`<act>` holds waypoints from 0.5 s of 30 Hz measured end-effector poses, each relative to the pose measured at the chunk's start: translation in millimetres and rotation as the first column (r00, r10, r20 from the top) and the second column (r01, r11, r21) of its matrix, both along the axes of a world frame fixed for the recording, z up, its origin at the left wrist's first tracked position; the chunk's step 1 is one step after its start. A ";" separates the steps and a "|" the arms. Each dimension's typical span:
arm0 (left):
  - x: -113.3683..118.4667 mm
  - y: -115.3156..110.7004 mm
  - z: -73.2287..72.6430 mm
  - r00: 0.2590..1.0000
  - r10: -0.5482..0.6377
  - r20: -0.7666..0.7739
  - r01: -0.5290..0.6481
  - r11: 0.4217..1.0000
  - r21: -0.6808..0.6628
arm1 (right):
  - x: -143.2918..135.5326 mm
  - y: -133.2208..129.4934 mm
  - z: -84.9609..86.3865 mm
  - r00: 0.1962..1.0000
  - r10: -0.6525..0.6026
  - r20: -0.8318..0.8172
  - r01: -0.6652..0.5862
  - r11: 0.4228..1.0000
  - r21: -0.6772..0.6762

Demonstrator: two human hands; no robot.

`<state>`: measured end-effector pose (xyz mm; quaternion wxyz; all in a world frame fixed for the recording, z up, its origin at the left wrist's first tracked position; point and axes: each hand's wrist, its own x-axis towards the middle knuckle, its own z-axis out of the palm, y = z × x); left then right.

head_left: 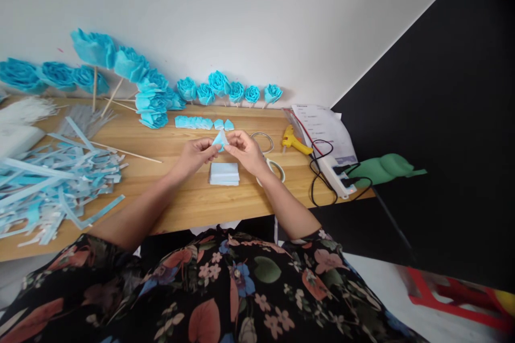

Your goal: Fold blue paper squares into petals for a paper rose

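Note:
A small blue-and-white paper piece is held between both hands above the table, one side of it folded over at a slant. My left hand pinches its left edge, and my right hand pinches the right edge. Just below them lies a stack of pale paper rectangles. Beyond the hands, a row of folded blue paper pieces rests on the wood, with two separate folded pieces at its right end. Beside my right wrist is a roll of tape, partly hidden.
Blue paper roses on sticks line the wall. Blue and white paper strips heap up at the left. To the right lie a yellow glue gun, a white power strip with black cords, printed sheets and a green object.

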<state>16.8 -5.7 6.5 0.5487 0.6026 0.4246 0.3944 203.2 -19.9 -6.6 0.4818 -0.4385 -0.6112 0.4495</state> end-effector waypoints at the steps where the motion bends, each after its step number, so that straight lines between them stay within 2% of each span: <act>1: 0.0 -0.3 0.2 1.000 -0.005 -0.008 0.005 1.000 0.001 | 0.2 0.3 -0.1 1.000 0.006 -0.016 -0.007 1.000 -0.010; 10: 0.2 -0.7 -0.8 0.999 -0.037 -0.024 0.037 0.999 0.037 | 1.4 1.8 -1.2 0.999 -0.002 0.042 0.003 0.999 -0.032; 15: 0.4 0.2 -0.9 0.998 -0.055 0.022 0.055 0.998 0.001 | 1.5 -0.4 1.0 0.999 -0.003 0.045 0.005 0.999 -0.042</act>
